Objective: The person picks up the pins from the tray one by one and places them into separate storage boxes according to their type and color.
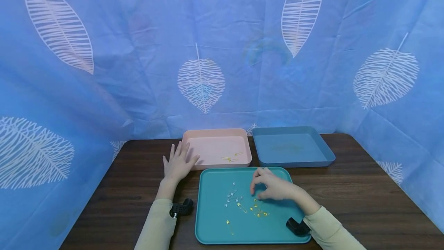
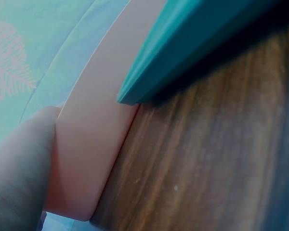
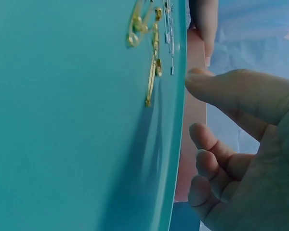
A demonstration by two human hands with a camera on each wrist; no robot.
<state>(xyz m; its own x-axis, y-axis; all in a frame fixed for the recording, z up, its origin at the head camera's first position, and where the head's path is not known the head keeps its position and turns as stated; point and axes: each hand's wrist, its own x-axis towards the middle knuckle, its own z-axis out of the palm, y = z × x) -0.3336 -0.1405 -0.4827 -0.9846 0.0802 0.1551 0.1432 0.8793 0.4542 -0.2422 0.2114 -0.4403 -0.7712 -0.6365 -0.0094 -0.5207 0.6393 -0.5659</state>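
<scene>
My left hand [image 1: 177, 165] rests with spread, straight fingers at the left corner of a pink tray [image 1: 208, 146]; in the left wrist view its thumb touches the tray's wall [image 2: 86, 149]. Over a teal tray [image 1: 256, 234] hovers my right hand [image 1: 272, 186], fingers loosely bent, thumb apart from the other fingertips and nothing seen between them. Below and left of it lie several gold safety pins [image 1: 241, 208] and several silver safety pins [image 1: 231, 194]. The right wrist view shows gold pins [image 3: 152, 82] clustered on the teal surface. A few gold pins [image 1: 232, 160] lie inside the pink tray.
To the right of the pink tray stands a blue tray [image 1: 288, 146]. All the trays sit on a dark wooden table [image 1: 350, 188]. A blue leaf-patterned cloth [image 1: 239, 84] hangs behind the table and at both sides.
</scene>
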